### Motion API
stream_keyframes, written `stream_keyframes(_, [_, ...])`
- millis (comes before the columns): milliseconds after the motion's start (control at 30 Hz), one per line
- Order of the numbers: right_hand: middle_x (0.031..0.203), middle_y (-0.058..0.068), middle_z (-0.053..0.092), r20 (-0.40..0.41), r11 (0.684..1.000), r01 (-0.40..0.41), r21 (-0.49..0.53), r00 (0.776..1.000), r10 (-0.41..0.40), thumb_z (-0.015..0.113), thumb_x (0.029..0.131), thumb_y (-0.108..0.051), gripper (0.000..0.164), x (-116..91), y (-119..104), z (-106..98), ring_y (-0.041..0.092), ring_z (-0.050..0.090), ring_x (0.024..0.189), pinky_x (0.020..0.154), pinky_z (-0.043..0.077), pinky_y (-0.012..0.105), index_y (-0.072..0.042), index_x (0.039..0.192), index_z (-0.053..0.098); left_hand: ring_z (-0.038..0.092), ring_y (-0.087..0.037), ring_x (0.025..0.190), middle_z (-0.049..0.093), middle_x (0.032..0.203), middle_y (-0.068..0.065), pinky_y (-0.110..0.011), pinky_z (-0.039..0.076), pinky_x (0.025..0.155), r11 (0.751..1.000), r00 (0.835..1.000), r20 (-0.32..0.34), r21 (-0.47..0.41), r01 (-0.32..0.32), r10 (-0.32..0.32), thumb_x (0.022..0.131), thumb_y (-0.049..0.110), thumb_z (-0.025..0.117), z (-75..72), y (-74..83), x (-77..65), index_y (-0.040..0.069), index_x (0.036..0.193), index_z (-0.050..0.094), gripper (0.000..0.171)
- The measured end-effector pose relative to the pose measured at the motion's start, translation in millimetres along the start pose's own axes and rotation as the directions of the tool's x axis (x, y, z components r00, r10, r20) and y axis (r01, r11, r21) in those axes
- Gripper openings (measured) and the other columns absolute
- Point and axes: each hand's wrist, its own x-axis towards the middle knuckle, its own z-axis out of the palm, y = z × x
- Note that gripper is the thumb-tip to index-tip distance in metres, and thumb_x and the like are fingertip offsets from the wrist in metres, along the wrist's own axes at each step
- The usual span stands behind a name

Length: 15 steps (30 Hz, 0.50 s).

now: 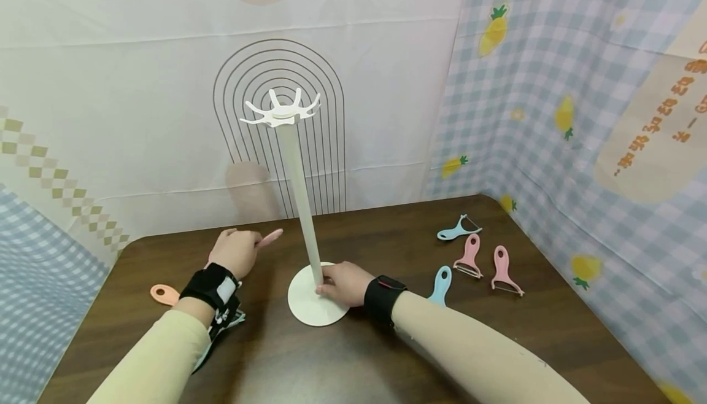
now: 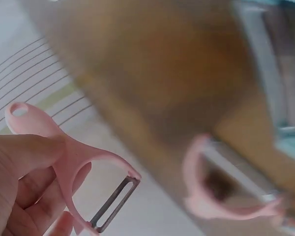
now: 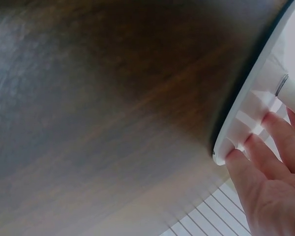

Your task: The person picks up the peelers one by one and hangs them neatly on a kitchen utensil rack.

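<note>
In the head view my left hand (image 1: 236, 252) is raised left of a white stand, pinching a pink peeler (image 2: 64, 142) by its handle; the metal blade shows in the left wrist view. The stand (image 1: 302, 195) is upright, with a round base and a ring of curved hooks on top, nothing hanging from them. My right hand (image 1: 347, 283) holds the stand low down, thumb and forefinger at the foot of the pole. In the right wrist view the other fingertips (image 3: 233, 156) rest on the base (image 3: 246, 105).
Right on the brown table (image 1: 375, 238) lie two blue peelers (image 1: 458, 230) and two pink peelers (image 1: 501, 263). At left lies an orange peeler (image 1: 164, 294); a blue peeler (image 1: 204, 355) is partly under my left arm. Another pink peeler (image 2: 189, 182) lies blurred in the left wrist view.
</note>
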Motion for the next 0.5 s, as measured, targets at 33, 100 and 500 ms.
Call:
stream_keyframes(33, [0.112, -0.001, 0.068, -0.001, 1.0, -0.001, 0.0, 1.0, 0.001, 0.066, 0.093, -0.031, 0.035, 0, 0, 0, 0.007, 0.06, 0.096, 0.086, 0.046, 0.026, -0.013, 0.123, 0.063, 0.065, -0.015, 0.076, 0.07, 0.1, -0.01, -0.035, 0.046, 0.076, 0.894, 0.99, 0.129, -0.434, 0.108, -0.057, 0.089, -0.004, 0.051, -9.1, -2.9, 7.3, -0.004, 0.099, 0.067, 0.018])
stream_keyframes(100, [0.113, -0.001, 0.067, -0.001, 1.0, -0.009, -0.002, 1.0, 0.009, 0.066, 0.093, -0.031, 0.035, -1, -1, 0, 0.007, 0.059, 0.097, 0.087, 0.046, 0.026, -0.013, 0.123, 0.063, 0.062, -0.029, 0.065, 0.064, 0.063, -0.002, -0.047, 0.044, 0.072, 0.617, 0.94, 0.289, -0.711, 0.337, -0.18, 0.095, 0.014, 0.059, -25.5, -8.9, 24.0, 0.009, 0.068, 0.066, 0.029])
stream_keyframes(500, [0.11, -0.001, 0.068, -0.006, 1.0, -0.011, -0.009, 1.0, 0.011, 0.065, 0.094, -0.03, 0.032, -3, -4, -2, 0.008, 0.059, 0.097, 0.088, 0.046, 0.026, -0.011, 0.12, 0.064, 0.06, -0.02, 0.079, 0.068, 0.093, -0.012, -0.028, 0.047, 0.068, 0.185, 0.911, 0.246, -0.93, 0.318, -0.331, 0.099, 0.012, 0.056, -89.5, -37.4, 75.7, -0.001, 0.11, 0.064, 0.019])
